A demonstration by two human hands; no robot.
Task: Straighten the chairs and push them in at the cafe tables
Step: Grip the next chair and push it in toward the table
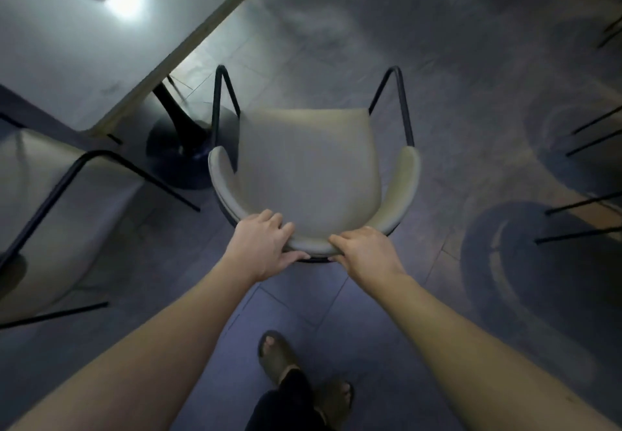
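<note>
A beige padded chair (303, 161) with a curved backrest and thin black metal legs stands in the middle of the floor, its seat facing away from me. My left hand (262, 245) grips the top of the backrest on its left part. My right hand (367, 252) grips the same rim just to the right. The cafe table (84, 43) has a pale top and sits at the upper left on a black pedestal base (181, 158). The chair stands to the right of that base, outside the table's edge.
A second beige chair (43, 215) with black legs stands at the left, beside the table. Black legs of other chairs (582, 215) stick in from the right edge. My sandalled feet (279, 360) are on the grey tiled floor behind the chair.
</note>
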